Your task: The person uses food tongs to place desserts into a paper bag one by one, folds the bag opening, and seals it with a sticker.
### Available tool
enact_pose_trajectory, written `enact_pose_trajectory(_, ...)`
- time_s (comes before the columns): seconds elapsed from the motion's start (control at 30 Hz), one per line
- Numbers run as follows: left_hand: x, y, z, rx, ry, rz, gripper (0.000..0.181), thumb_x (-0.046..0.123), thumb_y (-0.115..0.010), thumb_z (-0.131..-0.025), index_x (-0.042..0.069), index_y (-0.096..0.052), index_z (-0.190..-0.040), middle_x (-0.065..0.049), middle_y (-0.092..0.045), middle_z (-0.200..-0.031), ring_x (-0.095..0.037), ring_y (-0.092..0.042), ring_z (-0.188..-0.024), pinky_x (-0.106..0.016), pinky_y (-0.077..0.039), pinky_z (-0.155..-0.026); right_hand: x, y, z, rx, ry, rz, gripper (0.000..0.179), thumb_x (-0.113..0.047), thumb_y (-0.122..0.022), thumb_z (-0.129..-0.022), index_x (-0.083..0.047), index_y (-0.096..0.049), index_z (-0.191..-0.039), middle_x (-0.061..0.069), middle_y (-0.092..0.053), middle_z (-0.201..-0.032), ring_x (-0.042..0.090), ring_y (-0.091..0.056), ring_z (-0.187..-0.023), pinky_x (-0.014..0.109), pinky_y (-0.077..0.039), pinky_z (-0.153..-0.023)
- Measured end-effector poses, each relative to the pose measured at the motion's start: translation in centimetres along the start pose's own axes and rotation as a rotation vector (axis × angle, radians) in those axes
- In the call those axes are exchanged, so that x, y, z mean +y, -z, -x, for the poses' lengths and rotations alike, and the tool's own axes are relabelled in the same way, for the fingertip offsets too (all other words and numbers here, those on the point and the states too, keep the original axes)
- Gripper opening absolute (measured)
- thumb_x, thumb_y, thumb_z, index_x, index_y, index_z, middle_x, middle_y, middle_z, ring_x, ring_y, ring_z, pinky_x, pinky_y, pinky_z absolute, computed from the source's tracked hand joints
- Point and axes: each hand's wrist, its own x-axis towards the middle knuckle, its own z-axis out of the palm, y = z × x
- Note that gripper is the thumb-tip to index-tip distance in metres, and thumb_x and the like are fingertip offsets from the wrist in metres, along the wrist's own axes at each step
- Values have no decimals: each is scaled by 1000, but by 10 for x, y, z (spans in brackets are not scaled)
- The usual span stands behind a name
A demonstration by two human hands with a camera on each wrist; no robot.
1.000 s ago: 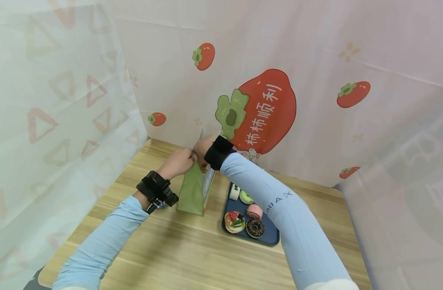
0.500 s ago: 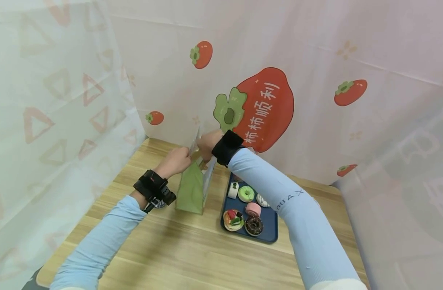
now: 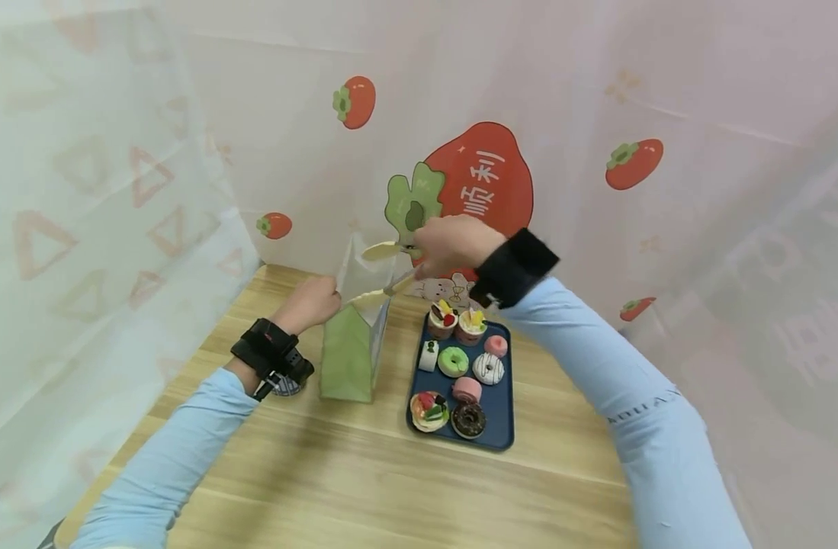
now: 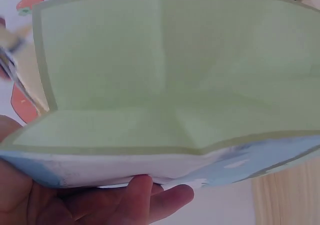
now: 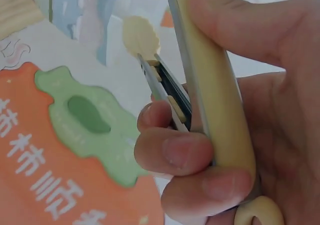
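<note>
A green paper bag [image 3: 348, 358] stands upright on the table, its pale top part raised. My left hand [image 3: 310, 303] grips the bag's upper left edge; in the left wrist view the fingers [image 4: 137, 197] curl under the bag's wall [image 4: 150, 70]. Above and right of the bag's mouth, my right hand [image 3: 456, 240] holds cream and metal food tongs [image 3: 380, 250]. In the right wrist view the thumb and fingers wrap around the tongs' handle [image 5: 215, 90]. The tongs' two arms are spread, with nothing visible between their tips. The inside of the bag is hidden.
Right of the bag lies a dark blue tray [image 3: 499, 400] with several toy-like pastries, among them a green donut [image 3: 454, 362], a chocolate donut [image 3: 469, 420] and a fruit tart [image 3: 429, 412]. A round patterned coaster [image 3: 288, 387] lies partly under the left wrist. A printed cloth [image 3: 563, 99] hangs behind.
My right hand has drawn up and right, out of the bag's mouth, bringing the tongs into sight and uncovering the whole tray. The left hand keeps its grip on the bag. The view has shifted slightly.
</note>
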Motion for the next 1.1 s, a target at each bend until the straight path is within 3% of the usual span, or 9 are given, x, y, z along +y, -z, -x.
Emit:
enact_pose_trajectory(0.1,-4,5,0,1,-4,-1,19,2,-42,-91,0,-59,-83,-4,-46,-66,-17,-44,-57,-28,-35,-53,12,-9,26,88,-27,-35,42,-44,-70,-90,-13,-62,-116,2,-60,-85,20,-56,-75,31,-47,-65)
enact_pose_trajectory(0.23,-6,12,-1,-10,2,7,19,4,-43,-92,2,-56,-78,-3,-44,-65,-17,-42,-56,-28,-34,-53,31,-39,62,262,-2,-109,60,-41,-72,-89,-9,-51,-135,8,-69,-104,23,-64,-83,38,-56,-74)
enact_pose_trajectory(0.37,-9,18,-1,-22,23,-8,24,7,-44,-93,8,-45,-69,-1,-40,-63,-16,-39,-54,-29,-32,-53,44,-86,97,406,1,-224,66,-36,-74,-88,-6,-48,-140,9,-66,-91,21,-60,-72,35,-51,-65)
enact_pose_trajectory(0.53,-15,24,7,-33,30,-14,26,8,-45,-93,10,-43,-68,0,-38,-61,-15,-38,-53,-29,-31,-52,43,-153,135,489,-76,-365,63,-29,-75,-88,-2,-50,-138,2,-51,-74,13,-42,-59,26,-35,-53)
enact_pose_trajectory(0.67,-20,27,13,-16,35,-49,27,7,-44,-93,12,-40,-67,-1,-38,-62,-17,-39,-55,-30,-32,-54,31,-209,154,494,-181,-468,66,-26,-75,-88,2,-47,-141,0,-47,-71,9,-36,-54,23,-30,-49)
enact_pose_trajectory(0.87,-21,24,17,-17,22,-60,27,7,-44,-94,12,-42,-67,-1,-39,-62,-17,-40,-55,-30,-32,-54,1,-288,174,377,-349,-614,60,-25,-77,-85,1,-54,-134,-2,-49,-69,7,-38,-55,22,-31,-49)
enact_pose_trajectory(1.0,-21,19,18,-15,23,-53,24,7,-44,-94,11,-45,-70,-1,-40,-63,-17,-41,-55,-30,-32,-54,-17,-323,180,285,-444,-633,61,-29,-80,-82,0,-56,-130,-1,-53,-70,10,-44,-58,26,-36,-51)
enact_pose_trajectory(1.1,-20,17,18,-3,25,-67,25,7,-44,-93,12,-42,-68,-1,-39,-63,-18,-41,-56,-31,-33,-54,-25,-336,180,248,-481,-626,61,-33,-81,-80,1,-57,-125,3,-59,-72,15,-53,-61,33,-43,-53)
